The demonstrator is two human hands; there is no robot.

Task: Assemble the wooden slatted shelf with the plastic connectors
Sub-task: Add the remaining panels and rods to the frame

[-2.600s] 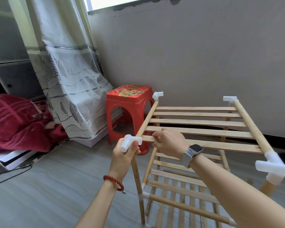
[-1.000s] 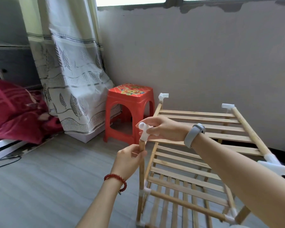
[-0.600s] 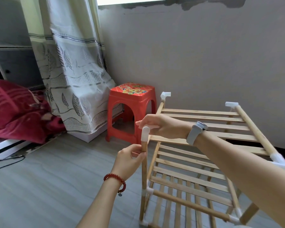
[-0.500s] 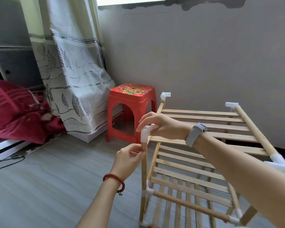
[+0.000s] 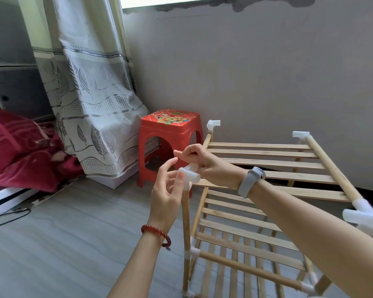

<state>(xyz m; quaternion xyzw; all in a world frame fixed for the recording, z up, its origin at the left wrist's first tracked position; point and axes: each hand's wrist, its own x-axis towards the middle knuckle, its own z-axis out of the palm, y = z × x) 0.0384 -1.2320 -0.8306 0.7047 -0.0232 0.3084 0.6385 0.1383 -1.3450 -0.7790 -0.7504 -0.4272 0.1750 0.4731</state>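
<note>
Fingers (image 5: pixel 182 183) spread, thumb against white connector (image 5: pixel 190 174).

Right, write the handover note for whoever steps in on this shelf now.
Left hand: fingers relaxed, thumb touching the white connector on top of the front left post.
Right hand: fingers curled behind that connector; grip partly hidden.
Done: lower slatted tier jointed to the posts; connectors sit on the top tier's other three corners.
Left: the top tier's near left end is not visibly in this connector. Seat it, then check every joint.
</note>
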